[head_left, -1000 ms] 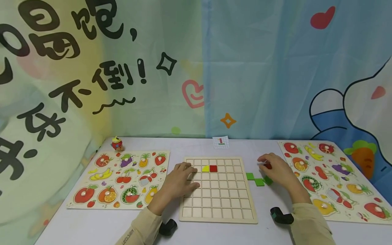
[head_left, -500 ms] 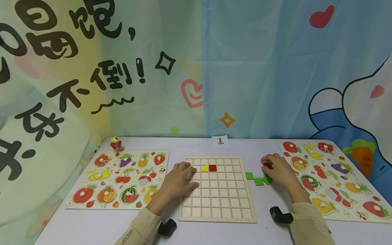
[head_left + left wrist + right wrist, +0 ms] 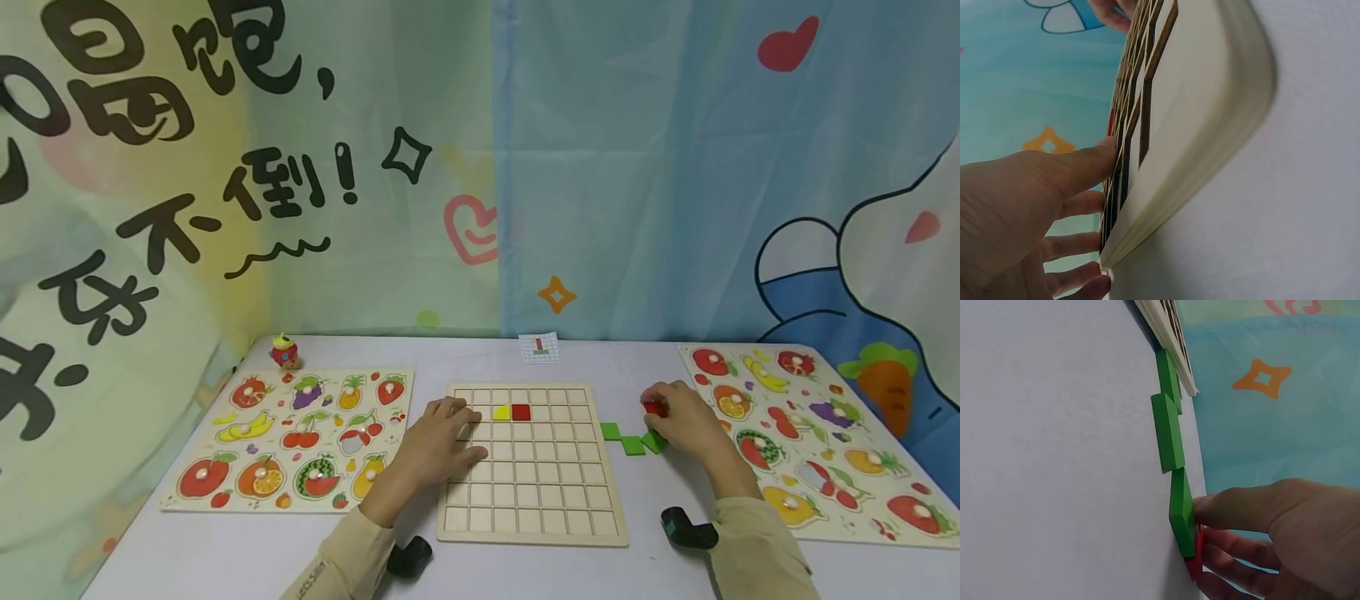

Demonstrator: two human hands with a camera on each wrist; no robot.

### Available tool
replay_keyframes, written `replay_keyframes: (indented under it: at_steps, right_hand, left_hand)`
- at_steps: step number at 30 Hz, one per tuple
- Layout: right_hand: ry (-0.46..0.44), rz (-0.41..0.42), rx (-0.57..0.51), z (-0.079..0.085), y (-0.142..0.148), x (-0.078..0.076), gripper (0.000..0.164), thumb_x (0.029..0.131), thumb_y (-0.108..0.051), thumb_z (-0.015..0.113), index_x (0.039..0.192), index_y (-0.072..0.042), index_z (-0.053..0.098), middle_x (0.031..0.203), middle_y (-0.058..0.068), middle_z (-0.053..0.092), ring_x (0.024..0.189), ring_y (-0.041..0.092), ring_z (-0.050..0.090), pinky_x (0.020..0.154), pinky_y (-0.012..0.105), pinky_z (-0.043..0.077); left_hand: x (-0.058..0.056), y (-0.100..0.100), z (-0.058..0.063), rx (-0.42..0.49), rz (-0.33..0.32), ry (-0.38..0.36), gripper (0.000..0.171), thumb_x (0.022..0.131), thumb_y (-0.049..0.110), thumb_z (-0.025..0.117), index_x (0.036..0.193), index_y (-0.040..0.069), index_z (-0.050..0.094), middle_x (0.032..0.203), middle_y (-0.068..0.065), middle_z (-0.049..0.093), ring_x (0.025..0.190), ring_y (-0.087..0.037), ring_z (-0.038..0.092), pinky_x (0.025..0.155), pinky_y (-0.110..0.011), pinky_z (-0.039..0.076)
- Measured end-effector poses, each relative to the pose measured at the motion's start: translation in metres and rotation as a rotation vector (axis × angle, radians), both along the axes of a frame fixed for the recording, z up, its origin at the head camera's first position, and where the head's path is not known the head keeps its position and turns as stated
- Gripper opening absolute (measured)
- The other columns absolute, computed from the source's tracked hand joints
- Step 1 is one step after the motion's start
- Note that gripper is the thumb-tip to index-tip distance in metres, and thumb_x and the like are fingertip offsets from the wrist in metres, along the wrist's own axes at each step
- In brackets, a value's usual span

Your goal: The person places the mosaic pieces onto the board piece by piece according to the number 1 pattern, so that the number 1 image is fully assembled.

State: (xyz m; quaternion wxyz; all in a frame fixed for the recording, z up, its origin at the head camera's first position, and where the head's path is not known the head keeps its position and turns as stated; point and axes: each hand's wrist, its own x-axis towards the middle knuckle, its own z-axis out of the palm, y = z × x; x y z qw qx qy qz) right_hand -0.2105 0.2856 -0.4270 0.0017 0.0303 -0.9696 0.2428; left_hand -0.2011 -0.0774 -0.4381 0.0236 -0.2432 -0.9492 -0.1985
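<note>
A wooden grid board [image 3: 532,473] lies in the middle of the white table, with a yellow piece [image 3: 502,412] and a red square tile [image 3: 521,412] side by side in its upper cells. My left hand [image 3: 438,446] rests on the board's left edge, fingers spread and thumb over the cells. To the right of the board, my right hand [image 3: 686,421] grips a loose red tile [image 3: 655,408] with curled fingers; the hand partly hides it. In the right wrist view, the nearest green tile [image 3: 1182,512] overlaps that red tile [image 3: 1194,565], and the thumb reaches the green one's edge.
Two more green tiles [image 3: 633,446] lie beside the board. Fruit puzzle boards flank it on the left [image 3: 288,446] and right [image 3: 817,450]. A small grid card [image 3: 539,347] lies at the back, and a toy figure [image 3: 286,352] stands back left. Behind hangs a printed curtain [image 3: 600,167].
My right hand has shifted slightly right and its fingers have drawn in at the loose red tile, which shows more now. My left hand has kept its place on the board.
</note>
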Motion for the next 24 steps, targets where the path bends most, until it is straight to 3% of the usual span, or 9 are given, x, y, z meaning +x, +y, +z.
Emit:
replay_keyframes:
  at_steps: [12,24]
  right_hand:
    - [0.047,-0.002,-0.006,-0.004,-0.001,0.000,0.025,0.084,-0.010,0.063,0.106,0.001,0.060,0.094,0.018,0.056,0.082,0.026,0.051,0.073,0.043,0.048]
    - [0.092,-0.015,-0.054,-0.003,-0.015,-0.002,0.028,0.087,-0.015,0.059,0.111,-0.001,0.060,0.101,0.017,0.057,0.092,0.029,0.055,0.080,0.047,0.049]
  left_hand:
    - [0.000,0.001,0.000,-0.035,0.004,-0.011,0.047,0.083,0.040,0.069,0.122,0.014,0.060,0.132,-0.010,0.050,0.126,-0.033,0.045,0.087,-0.048,0.051]
    - [0.000,0.001,0.002,-0.028,0.009,-0.018,0.047,0.084,0.040,0.069,0.122,0.014,0.059,0.132,-0.010,0.050,0.126,-0.033,0.045,0.088,-0.048,0.050]
